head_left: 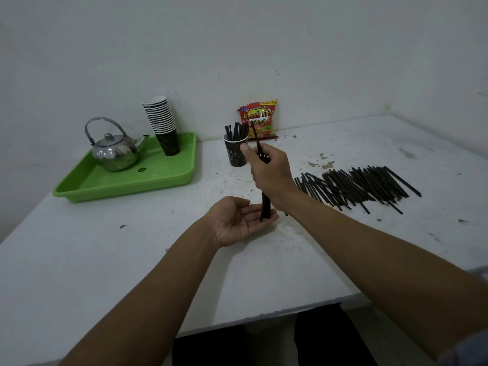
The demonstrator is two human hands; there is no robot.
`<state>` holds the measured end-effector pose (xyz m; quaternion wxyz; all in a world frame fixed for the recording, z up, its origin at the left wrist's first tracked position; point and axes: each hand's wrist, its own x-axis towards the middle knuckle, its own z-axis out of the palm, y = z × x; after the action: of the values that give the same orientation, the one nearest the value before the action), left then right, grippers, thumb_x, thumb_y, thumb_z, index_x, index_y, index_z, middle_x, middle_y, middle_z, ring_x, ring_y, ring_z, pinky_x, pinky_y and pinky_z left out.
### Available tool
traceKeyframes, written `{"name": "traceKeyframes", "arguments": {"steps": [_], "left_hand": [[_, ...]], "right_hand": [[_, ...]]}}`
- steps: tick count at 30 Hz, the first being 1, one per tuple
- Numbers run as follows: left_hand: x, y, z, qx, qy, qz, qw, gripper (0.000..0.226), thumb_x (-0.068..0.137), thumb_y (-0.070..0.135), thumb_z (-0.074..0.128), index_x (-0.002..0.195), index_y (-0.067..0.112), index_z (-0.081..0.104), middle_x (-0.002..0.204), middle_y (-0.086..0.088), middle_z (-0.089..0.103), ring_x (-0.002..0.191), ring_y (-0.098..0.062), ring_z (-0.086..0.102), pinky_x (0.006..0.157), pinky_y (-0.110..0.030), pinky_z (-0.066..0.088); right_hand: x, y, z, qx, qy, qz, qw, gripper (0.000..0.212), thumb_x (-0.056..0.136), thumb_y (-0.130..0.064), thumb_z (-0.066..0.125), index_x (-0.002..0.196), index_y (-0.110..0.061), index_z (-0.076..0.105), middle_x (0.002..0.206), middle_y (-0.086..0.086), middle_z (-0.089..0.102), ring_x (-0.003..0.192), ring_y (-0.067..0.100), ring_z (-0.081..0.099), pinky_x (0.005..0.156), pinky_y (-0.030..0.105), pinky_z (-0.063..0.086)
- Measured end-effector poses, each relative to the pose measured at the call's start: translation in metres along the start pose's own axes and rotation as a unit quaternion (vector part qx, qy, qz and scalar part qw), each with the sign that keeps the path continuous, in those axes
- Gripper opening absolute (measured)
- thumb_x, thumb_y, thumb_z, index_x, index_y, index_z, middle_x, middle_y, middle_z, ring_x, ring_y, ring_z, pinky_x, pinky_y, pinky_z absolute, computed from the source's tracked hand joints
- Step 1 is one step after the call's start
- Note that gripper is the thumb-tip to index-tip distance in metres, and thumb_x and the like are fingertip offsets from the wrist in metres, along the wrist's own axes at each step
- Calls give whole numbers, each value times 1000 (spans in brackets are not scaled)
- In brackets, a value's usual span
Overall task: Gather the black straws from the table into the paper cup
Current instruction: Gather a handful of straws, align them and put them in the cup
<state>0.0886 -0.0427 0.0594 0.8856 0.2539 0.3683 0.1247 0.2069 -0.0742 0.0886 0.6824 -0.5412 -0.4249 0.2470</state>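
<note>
My right hand [272, 173] grips a small bundle of black straws [264, 207] held upright, one straw sticking out higher near the cup. The bundle's lower ends rest on the palm of my left hand [239, 220], which lies palm up with fingers apart just above the table. A dark paper cup [235, 154] with several black straws standing in it is just left of and behind my right hand. A large heap of loose black straws [356, 187] lies on the white table [132, 260] to the right.
A green tray [87, 186] at the back left holds a metal kettle [115, 151] and a stack of paper cups [162, 125]. A red snack packet [260, 118] leans on the wall behind the cup. The table's front edge is near my body.
</note>
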Motion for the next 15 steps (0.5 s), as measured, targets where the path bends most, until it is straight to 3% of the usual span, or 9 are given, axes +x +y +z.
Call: {"name": "traceKeyframes", "arguments": {"steps": [2, 5, 7, 10, 12, 15], "left_hand": [[-1, -1, 1, 4, 2, 0, 1000, 45, 106, 13, 32, 121, -21, 56, 121, -38, 64, 108, -51, 63, 85, -59, 55], [-1, 1, 1, -4, 8, 5, 1000, 44, 106, 13, 33, 125, -21, 53, 125, -39, 61, 107, -52, 63, 91, -57, 55], [-2, 3, 1, -9, 10, 8, 1000, 44, 106, 13, 32, 123, -21, 54, 124, -39, 62, 108, -53, 62, 86, -59, 56], [-2, 5, 0, -14, 4, 9, 1000, 45, 106, 12, 30, 124, -22, 53, 125, -36, 62, 110, -52, 62, 84, -60, 55], [-2, 5, 0, -10, -2, 11, 1000, 45, 106, 12, 29, 126, -21, 53, 126, -36, 62, 106, -50, 66, 85, -59, 55], [-4, 4, 2, -5, -3, 13, 1000, 44, 107, 12, 28, 119, -21, 55, 110, -38, 68, 87, -50, 72, 79, -57, 58]], "right_hand": [[1, -4, 1, 10, 9, -2, 1000, 36, 103, -21, 60, 67, -17, 57, 41, -18, 48, 38, -2, 47, 44, 9, 35], [4, -13, 2, 33, 8, -12, 999, 38, 104, -20, 58, 66, -18, 55, 41, -17, 47, 36, -2, 45, 42, 8, 35], [3, -14, 3, 28, 0, -18, 999, 38, 102, -22, 62, 68, -9, 54, 45, -14, 46, 39, 1, 42, 42, 14, 36], [-3, -6, 4, 33, -10, -10, 999, 39, 98, -22, 68, 81, 10, 54, 52, 5, 48, 42, 16, 43, 43, 25, 41], [-7, 2, 3, 41, -13, 0, 999, 36, 96, -21, 70, 79, 6, 55, 53, 7, 48, 43, 17, 45, 46, 27, 43], [-10, 10, 2, 30, 7, 12, 999, 37, 95, -23, 72, 66, -11, 52, 50, 1, 47, 42, 16, 47, 48, 30, 44]]}}
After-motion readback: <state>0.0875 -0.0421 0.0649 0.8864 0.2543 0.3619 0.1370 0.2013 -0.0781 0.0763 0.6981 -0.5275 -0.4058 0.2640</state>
